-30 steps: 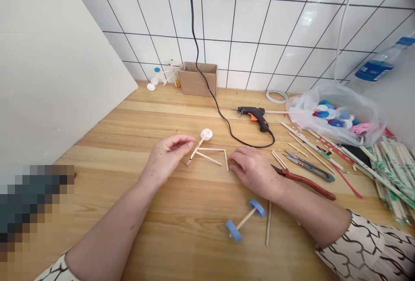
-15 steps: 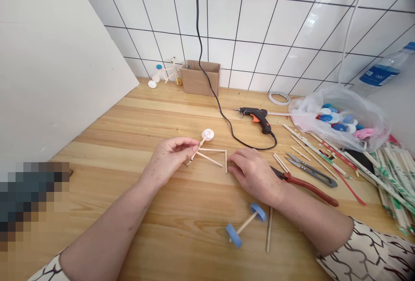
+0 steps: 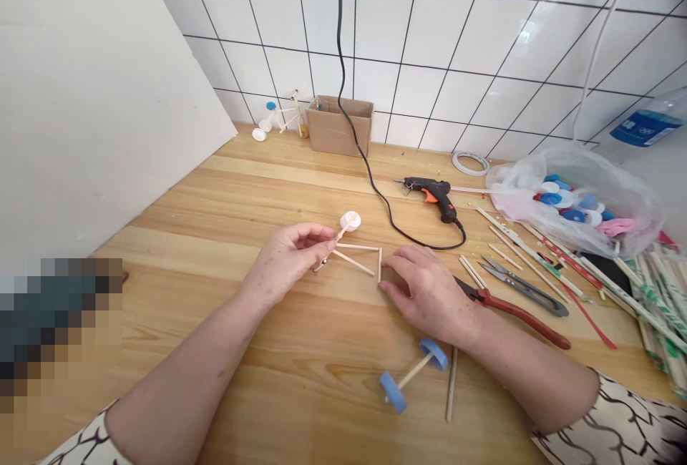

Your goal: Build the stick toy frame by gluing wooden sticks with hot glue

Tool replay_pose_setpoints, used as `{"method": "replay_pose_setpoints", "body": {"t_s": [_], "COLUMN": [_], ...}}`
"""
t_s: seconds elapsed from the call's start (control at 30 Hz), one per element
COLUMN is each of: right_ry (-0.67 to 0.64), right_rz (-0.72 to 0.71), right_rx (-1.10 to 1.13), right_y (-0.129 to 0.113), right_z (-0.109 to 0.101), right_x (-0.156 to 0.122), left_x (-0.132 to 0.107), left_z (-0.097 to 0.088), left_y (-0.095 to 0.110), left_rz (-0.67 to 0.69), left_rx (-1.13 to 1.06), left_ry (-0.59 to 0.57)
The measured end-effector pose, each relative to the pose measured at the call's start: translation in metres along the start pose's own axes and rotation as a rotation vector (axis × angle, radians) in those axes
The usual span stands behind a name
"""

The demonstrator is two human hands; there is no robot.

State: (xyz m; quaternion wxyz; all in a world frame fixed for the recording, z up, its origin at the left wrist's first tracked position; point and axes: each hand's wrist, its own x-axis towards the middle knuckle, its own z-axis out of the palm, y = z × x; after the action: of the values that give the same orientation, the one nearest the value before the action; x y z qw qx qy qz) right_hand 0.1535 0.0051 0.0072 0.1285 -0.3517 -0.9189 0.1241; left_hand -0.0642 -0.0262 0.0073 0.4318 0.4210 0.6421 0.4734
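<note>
On the wooden worktop lies a frame of thin wooden sticks (image 3: 354, 254), with a white bottle cap (image 3: 350, 220) at its top end. My left hand (image 3: 287, 261) pinches the frame's slanted stick between thumb and forefinger, just below the cap. My right hand (image 3: 426, 290) rests on the worktop, its fingers against the frame's short upright stick (image 3: 379, 265). Nearer me lie a wooden axle with blue cap wheels (image 3: 413, 375) and a loose stick (image 3: 451, 384).
To the right lie red-handled pliers (image 3: 515, 318), thread snips (image 3: 526, 293), a black glue gun (image 3: 429, 192) with its cord, and loose sticks. Further right are a plastic bag of bottle caps (image 3: 574, 200) and bundled chopsticks (image 3: 660, 307). A cardboard box (image 3: 339, 126) stands against the tiles.
My left hand has closed from just beside the frame onto its slanted stick. My right hand stays by the upright stick. The whole view has drifted slightly rightward and the wall tiles show more.
</note>
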Motion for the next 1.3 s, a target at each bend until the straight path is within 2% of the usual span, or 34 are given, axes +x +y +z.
{"method": "replay_pose_setpoints", "body": {"t_s": [0.57, 1.3], "right_ry": [-0.011, 0.005], "right_rz": [-0.010, -0.017], "right_rx": [0.001, -0.009], "right_y": [0.0015, 0.0016], "right_z": [0.0027, 0.0032], "right_x": [0.0034, 0.0033], "left_x": [0.0028, 0.0039], "left_z": [-0.0013, -0.0005], "left_y": [-0.0056, -0.0069], "left_rz": [0.003, -0.012], "left_rx": [-0.012, -0.008], "left_ry": [-0.074, -0.078]}}
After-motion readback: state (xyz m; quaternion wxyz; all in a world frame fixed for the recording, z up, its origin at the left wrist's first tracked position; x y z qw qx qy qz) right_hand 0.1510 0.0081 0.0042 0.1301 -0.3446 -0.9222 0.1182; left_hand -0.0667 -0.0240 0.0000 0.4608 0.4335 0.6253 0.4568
